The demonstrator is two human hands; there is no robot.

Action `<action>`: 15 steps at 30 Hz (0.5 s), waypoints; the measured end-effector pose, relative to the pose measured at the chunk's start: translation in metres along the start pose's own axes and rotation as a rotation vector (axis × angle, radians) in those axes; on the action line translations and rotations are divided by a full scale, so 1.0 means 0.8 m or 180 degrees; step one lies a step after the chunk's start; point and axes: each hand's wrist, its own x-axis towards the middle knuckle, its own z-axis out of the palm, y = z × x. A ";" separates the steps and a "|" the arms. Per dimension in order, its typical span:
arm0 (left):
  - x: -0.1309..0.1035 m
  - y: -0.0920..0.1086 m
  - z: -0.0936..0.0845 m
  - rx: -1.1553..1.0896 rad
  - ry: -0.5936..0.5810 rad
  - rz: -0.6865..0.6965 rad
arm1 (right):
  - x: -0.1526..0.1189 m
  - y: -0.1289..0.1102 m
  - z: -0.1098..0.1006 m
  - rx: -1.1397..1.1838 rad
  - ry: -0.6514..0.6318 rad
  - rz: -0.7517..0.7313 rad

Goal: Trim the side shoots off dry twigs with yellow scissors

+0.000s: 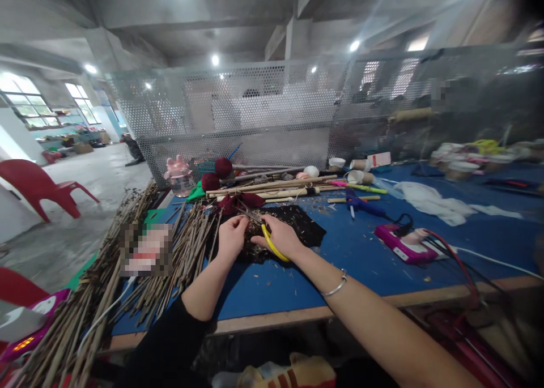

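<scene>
Scissors (268, 239) in right hand (281, 235) — cup (361, 177) tipped, contents unclear

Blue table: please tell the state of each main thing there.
Yellow-handled metal scissors: in bare right hand, blade opening unclear.
Black cloth: spread out, littered with scraps.
Thin brown wooden sticks: loosely piled.
Thin white sheet: crumpled.
Purple power strip: plug inserted, power unclear.

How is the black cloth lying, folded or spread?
Spread: the black cloth lies opened out on the blue table, reaching beyond the right hand.
</scene>
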 end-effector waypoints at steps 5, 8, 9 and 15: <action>0.000 -0.002 -0.001 0.0218 -0.0112 0.0173 | 0.000 -0.001 -0.001 0.0055 -0.0057 -0.0011; -0.002 0.001 -0.001 0.0207 -0.0070 0.0146 | 0.001 0.000 -0.003 0.0137 -0.0089 0.0015; -0.002 0.002 0.000 0.0162 -0.0075 0.0103 | 0.001 0.000 -0.004 0.0157 -0.0082 0.0024; -0.002 0.004 0.002 -0.0193 -0.0187 -0.0202 | 0.002 0.001 -0.004 0.0292 0.0013 0.0021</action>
